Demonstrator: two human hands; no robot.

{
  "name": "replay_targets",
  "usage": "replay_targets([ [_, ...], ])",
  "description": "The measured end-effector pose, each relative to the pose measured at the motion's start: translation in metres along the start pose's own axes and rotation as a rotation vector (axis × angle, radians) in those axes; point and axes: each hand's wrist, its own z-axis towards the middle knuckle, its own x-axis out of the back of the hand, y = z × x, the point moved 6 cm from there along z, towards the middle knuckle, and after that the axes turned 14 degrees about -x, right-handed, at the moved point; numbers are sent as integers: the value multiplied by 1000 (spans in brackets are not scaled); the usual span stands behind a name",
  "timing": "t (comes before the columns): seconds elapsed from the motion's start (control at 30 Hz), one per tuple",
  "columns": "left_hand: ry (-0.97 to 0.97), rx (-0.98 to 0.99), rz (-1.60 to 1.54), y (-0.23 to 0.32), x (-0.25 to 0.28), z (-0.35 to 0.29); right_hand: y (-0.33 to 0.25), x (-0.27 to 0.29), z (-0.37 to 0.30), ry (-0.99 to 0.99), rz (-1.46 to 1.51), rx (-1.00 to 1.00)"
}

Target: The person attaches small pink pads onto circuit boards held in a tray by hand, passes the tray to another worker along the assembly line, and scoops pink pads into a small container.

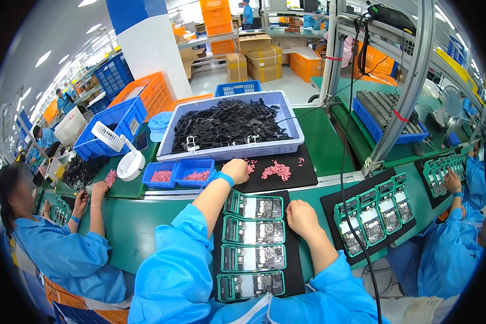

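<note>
Four green-framed circuit boards (254, 231) in a column, just left of the right hand (302, 217): fingers curled, cannot tell whether pinching. Left hand (236, 170) at the pink pieces (276, 171); fingertips hidden, grip unclear. Beyond both hands, pale bin (275, 149) of black parts (227, 125).

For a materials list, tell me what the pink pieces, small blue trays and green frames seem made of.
Pink pieces by the left hand: perhaps matte rubber or soft plastic; dull-looking, but too small to be sure.
Small blue trays: probably smooth moulded plastic, with evenly coloured walls.
Green frames around the circuit boards: likely plastic or coated metal; their opaque colour leaves it open.
</note>
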Motion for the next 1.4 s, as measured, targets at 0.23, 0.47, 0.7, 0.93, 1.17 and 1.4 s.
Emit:
replay_targets([
  [0.23, -124, -388, -274, 92, 21, -37, 6, 1, 3, 8, 18, -23],
  [0.47, -148, -521, -168, 129, 5, -61, 4, 2, 4, 21, 42, -7],
  [0.7, -167, -548, 59, 138, -2, -60, 4, 4, 2, 30, 31, 22],
  [0.93, -168, -672, 314, 158, -4, -64, 0, 11, -1, 50, 28, 39],
  [1.17, -9, -697, 59, 137, 12, -84, -16, 26, -12, -116, 238, 36],
  [1.4, 40, -686, -13, 126, 5, -92, -42, 17, -33, -262, 187, 285],
])
